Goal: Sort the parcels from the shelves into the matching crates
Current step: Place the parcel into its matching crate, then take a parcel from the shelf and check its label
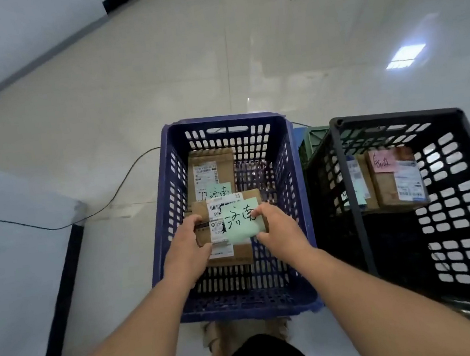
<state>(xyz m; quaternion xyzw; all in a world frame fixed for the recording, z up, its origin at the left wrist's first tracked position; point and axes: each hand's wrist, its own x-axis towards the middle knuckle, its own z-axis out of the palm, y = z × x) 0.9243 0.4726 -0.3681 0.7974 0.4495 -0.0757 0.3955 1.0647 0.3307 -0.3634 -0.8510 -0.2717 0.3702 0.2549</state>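
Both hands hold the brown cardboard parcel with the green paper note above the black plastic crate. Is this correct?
Not quite. In the head view the left hand and right hand hold the brown cardboard parcel above the blue plastic crate.

Both hands over blue crate: left hand grips cardboard parcel at left edge, right hand pinches right side by green handwritten note. Second parcel, also green-noted, lies deeper inside. Adjacent black crate holds boxes, one pink-noted.
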